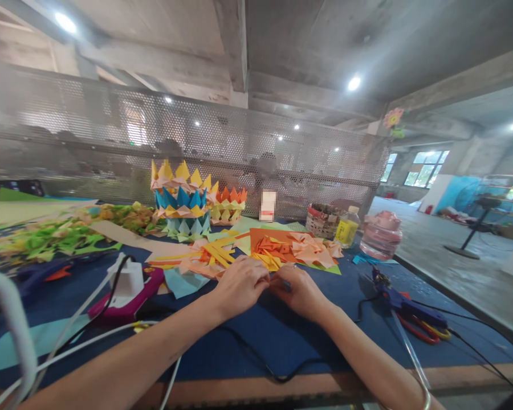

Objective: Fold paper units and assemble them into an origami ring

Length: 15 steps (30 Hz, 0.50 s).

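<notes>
My left hand [241, 283] and my right hand [300, 289] meet in front of the paper pile, fingertips pinched together. Whatever lies between the fingers is hidden or too small to name. Just beyond them are folded yellow paper pieces [270, 261], orange pieces [273, 247] and peach pieces [310, 248], lying on an orange sheet [256, 234]. Yellow paper strips [216, 252] are left of the hands, over more peach paper. Further back stand rings of folded paper points: a teal and blue one [183, 219], a yellow and pink one [183, 172], and an orange and yellow one [229, 205].
A magenta power strip [147, 293] with a white plug [127, 280] and cables sits left. At right are a glue gun [406, 304], scissors [423, 330], a pink bottle [381, 236], a yellow-labelled bottle [347, 226] and a woven basket [322, 220]. Green scraps [64, 230] heap far left.
</notes>
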Available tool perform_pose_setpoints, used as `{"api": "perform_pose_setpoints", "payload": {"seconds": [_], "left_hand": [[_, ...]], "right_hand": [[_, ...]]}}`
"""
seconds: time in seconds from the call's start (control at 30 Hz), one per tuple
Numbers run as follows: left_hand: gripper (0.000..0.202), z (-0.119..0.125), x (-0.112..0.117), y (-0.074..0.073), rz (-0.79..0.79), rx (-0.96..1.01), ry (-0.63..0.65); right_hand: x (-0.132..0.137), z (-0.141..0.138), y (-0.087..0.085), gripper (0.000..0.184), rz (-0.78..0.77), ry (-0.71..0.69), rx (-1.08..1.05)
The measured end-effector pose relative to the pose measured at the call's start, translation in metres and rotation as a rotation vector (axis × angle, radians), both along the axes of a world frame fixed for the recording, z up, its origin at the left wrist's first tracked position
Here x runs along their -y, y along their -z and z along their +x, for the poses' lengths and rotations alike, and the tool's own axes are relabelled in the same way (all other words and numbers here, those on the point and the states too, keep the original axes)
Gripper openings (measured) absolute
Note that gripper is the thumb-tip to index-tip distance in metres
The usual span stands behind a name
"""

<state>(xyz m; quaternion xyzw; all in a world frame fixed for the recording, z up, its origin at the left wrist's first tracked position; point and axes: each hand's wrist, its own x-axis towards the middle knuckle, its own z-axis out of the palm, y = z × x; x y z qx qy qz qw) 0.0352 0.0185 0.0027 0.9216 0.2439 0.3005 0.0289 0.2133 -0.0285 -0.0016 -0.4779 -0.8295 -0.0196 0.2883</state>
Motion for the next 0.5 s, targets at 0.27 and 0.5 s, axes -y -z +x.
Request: {"api": "perform_pose_setpoints", "payload": {"seconds": [0.27,0.5], "left_hand": [[0.012,0.0002,0.0032,-0.0007,0.019,0.007,-0.002],[0.012,-0.0004,0.0021,-0.0005,0.031,0.008,0.0]], "right_hand": [[-0.003,-0.0018,0.0013,0.011,0.018,-0.021,0.0],[-0.0017,-0.0035,0.0014,0.013,0.017,-0.021,-0.012]]}}
